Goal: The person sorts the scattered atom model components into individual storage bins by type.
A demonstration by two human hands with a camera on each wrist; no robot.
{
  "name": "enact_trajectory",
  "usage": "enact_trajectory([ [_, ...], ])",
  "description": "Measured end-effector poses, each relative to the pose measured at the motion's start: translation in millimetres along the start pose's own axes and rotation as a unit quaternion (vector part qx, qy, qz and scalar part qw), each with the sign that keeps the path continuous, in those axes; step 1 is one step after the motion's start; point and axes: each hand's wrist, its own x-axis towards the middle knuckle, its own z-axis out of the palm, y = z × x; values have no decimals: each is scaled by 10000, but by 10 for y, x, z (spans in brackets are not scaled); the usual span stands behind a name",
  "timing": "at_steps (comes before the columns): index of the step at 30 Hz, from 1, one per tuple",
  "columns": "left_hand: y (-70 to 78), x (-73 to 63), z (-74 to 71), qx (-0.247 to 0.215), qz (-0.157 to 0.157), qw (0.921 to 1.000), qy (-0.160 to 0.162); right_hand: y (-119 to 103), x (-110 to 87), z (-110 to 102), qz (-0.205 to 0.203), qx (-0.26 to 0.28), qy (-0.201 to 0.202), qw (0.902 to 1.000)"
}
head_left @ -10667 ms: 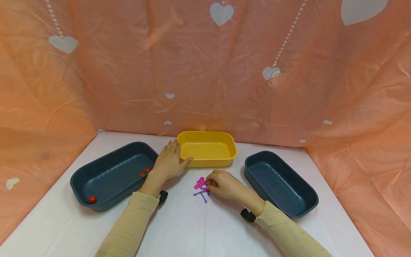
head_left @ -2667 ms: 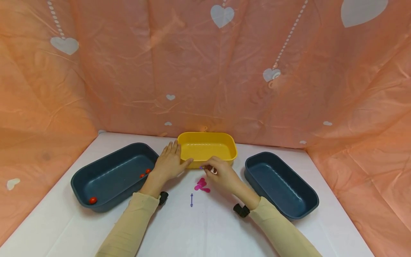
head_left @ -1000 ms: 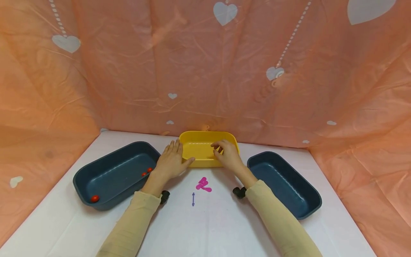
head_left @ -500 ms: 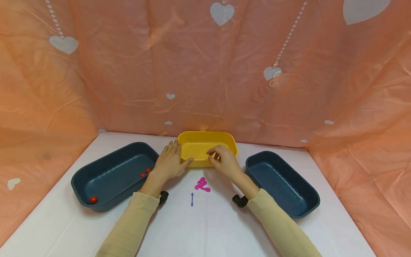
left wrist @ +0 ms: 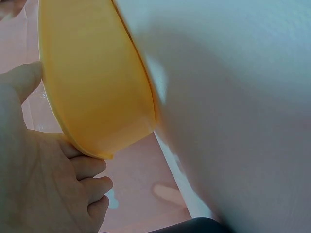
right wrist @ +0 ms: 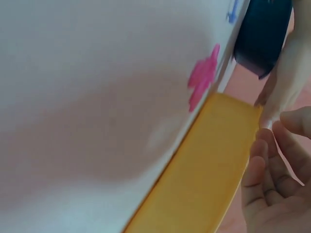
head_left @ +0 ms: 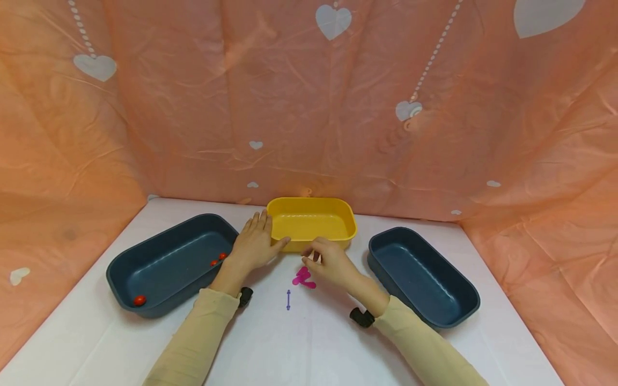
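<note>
My left hand (head_left: 253, 241) rests on the left end of the yellow tray (head_left: 309, 228), fingers laid straight over the rim and thumb along its near side. In the left wrist view, thumb and fingers (left wrist: 92, 189) touch that rim. My right hand (head_left: 333, 262) hovers just in front of the tray, above the pink pieces, its fingers loosely bent. The right wrist view shows a gap between thumb and fingers (right wrist: 255, 179), with nothing held. Several small bright pink pieces with rounded ends (head_left: 303, 277) lie overlapping on the table. Nearer me lies one thin purple stick with knobbed ends (head_left: 288, 300).
A dark blue tray (head_left: 169, 262) at the left holds red balls (head_left: 139, 300), one near its front corner and two by its right wall. Another dark blue tray (head_left: 425, 279) stands at the right. An orange cloth with hearts (head_left: 309, 134) hangs behind the white table (head_left: 309, 348).
My right hand pinched a purple stick earlier, passed over the yellow tray, and has come back towards me without it. Fewer purple sticks lie on the table. The left hand has stayed put.
</note>
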Motion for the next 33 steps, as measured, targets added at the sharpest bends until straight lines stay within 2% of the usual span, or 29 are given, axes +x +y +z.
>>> enact_trajectory([
  [7, -11, 3, 8, 49, 46, 10000, 71, -98, -65, 100, 33, -79, -744, 9972],
  [16, -26, 17, 18, 55, 87, 9999, 105, -159, -65, 226, -198, -271, -1342, 9904],
  [21, -29, 10, 14, 49, 114, 9999, 90, -186, -58, 280, -476, -447, -1602, 9849],
  [27, -36, 9, 13, 68, 119, 9999, 44, -213, -39, 330, -484, -496, -1909, 9792],
  [33, -31, 2, 0, 28, 119, 9999, 41, -246, -23, 363, -551, -579, -2017, 9762],
])
